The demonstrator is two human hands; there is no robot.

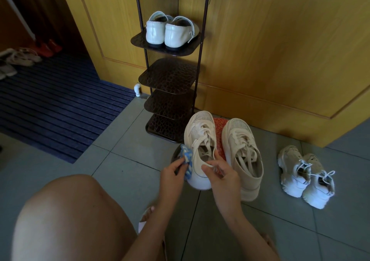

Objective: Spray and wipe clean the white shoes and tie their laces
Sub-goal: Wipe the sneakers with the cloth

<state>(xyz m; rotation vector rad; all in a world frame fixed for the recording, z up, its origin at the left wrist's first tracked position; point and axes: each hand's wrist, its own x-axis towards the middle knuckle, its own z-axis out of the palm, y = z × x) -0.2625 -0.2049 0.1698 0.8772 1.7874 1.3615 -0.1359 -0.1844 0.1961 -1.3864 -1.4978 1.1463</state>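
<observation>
At the left of the frame lies a dark blue ribbed doormat [60, 104]. Toward the centre a tall brown metal shoe rack [170, 74] stands against the yellow wooden panelling. Below it, in the lower middle, the hands are close together but each on its own thing. The left hand [172, 172] curls round a crumpled blue-and-white cloth [187, 158], which lies against the side of a cream mesh lace-up shoe [200, 132]. The right hand [224, 178] pinches that shoe's heel rim.

Its matching cream shoe [240, 140] stands just beside it on the grey tiled floor [124, 160], with an orange-red patterned object [219, 132] between them. Well apart at the right sits a pair of white chunky trainers [306, 178].

The pinch on the soft rim looks slight. A firm wipe from the left could probably twist the shoe out of the fingers or knock it into its neighbour. Both shoes' laces lie loose, so the cloth may snag them. No spray bottle is in view.
</observation>
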